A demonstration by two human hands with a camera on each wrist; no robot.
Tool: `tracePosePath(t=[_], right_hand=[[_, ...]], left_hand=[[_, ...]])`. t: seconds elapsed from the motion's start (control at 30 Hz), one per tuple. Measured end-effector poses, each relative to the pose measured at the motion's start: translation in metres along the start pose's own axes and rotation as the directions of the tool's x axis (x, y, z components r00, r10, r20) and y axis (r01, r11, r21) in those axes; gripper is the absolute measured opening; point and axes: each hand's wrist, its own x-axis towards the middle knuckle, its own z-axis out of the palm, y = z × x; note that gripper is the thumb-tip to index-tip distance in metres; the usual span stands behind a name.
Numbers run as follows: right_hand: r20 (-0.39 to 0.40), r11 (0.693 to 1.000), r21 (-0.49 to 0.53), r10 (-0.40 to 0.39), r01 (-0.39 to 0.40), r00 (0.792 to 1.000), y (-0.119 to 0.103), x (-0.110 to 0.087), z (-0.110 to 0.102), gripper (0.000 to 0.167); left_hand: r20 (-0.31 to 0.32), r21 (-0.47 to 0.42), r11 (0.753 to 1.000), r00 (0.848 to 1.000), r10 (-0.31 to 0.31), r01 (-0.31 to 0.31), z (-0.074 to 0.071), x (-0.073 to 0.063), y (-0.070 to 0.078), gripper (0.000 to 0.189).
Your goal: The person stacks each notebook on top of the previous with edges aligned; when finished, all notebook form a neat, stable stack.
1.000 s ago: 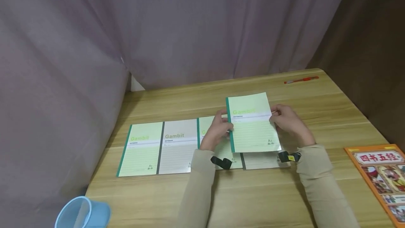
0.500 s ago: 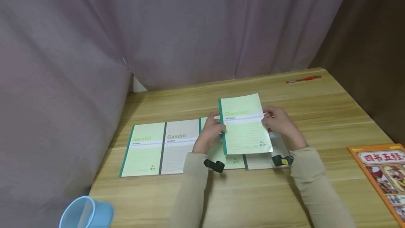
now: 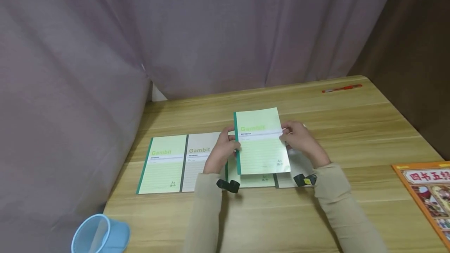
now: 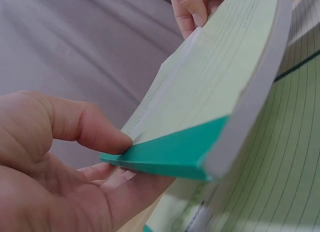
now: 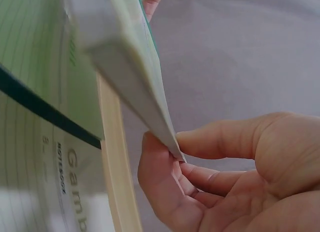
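Note:
Both hands hold a pale green notebook with a teal spine, raised above the row of notebooks on the table. My left hand pinches the spine side, thumb on the cover and fingers beneath, as the left wrist view shows at the teal spine. On the opposite edge, my right hand pinches the pages between thumb and fingers. Below lie a green notebook and a grey one, both partly covered. Farther left, another green notebook and a grey notebook lie side by side.
A red pen lies near the table's back edge. An orange picture book is at the right, cut off by the frame. At the front left stands a blue cup-like container. Curtains hang behind the table.
Both hands have carried the held notebook leftward and slightly nearer, so it now covers more of the lower green notebook and less of the grey one. The head view has shifted slightly.

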Motion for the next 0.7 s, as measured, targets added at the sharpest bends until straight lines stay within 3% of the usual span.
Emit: tracePosePath(t=[0.17, 0.53, 0.7], right_hand=[[0.028, 1.000, 0.008, 0.006, -0.006, 1.000, -0.001, 0.000, 0.009, 0.039], [0.087, 0.999, -0.023, 0.044, -0.042, 0.995, 0.006, 0.004, 0.028, 0.042], [0.108, 0.999, -0.020, 0.044, -0.042, 0.993, 0.008, 0.005, 0.036, 0.042]], left_hand=[[-0.013, 0.035, 0.999, 1.000, 0.005, -0.005, -0.009, -0.004, -0.004, 0.074], [-0.027, 0.017, 0.999, 0.999, -0.036, 0.037, -0.023, -0.013, -0.019, 0.075], [-0.054, 0.083, 0.994, 0.997, -0.061, 0.066, -0.026, -0.016, -0.022, 0.075]])
